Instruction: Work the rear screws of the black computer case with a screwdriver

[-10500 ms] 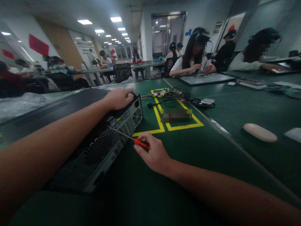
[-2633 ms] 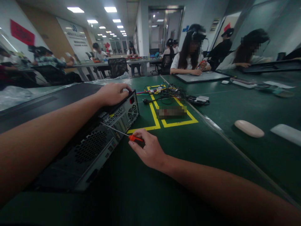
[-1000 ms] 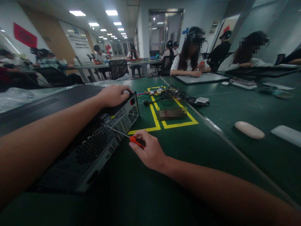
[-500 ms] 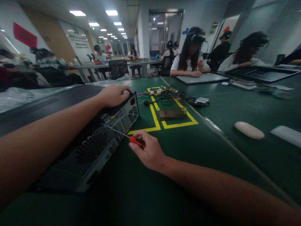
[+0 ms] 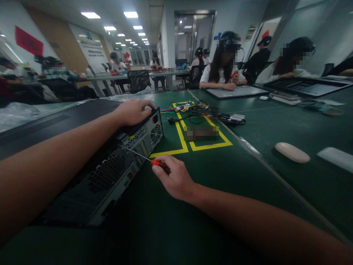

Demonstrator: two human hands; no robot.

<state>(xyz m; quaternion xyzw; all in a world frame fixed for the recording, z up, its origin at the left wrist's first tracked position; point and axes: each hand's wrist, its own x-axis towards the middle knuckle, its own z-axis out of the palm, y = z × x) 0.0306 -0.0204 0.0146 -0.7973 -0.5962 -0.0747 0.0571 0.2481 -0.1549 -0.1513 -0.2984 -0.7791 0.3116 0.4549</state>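
Note:
A black desktop computer case [image 5: 82,106] lies on the green table, its metal back panel with vents and ports facing me. My left hand [image 5: 134,111] grips the case at its far top corner, fingers bent over the edge and partly hidden. In my right hand [image 5: 175,175] is a screwdriver [image 5: 157,162] with a red and black handle, the fingers closed round it. Its long thin shaft points left, and the tip meets the back panel near the large honeycomb vent. The exact spot under the tip is too dark to make out.
Beyond the case lie a bundle of cables [image 5: 200,110] and a blurred-out block [image 5: 202,133] by yellow tape marks. At right are a pale oval object [image 5: 292,152] and a white one [image 5: 336,158]. Co-workers [image 5: 224,66] sit across the table; plastic wrap [image 5: 16,116] lies at left.
My right hand has turned slightly round the screwdriver handle, so its fingers cover more of it. The shaft, the case and my left hand stay in place.

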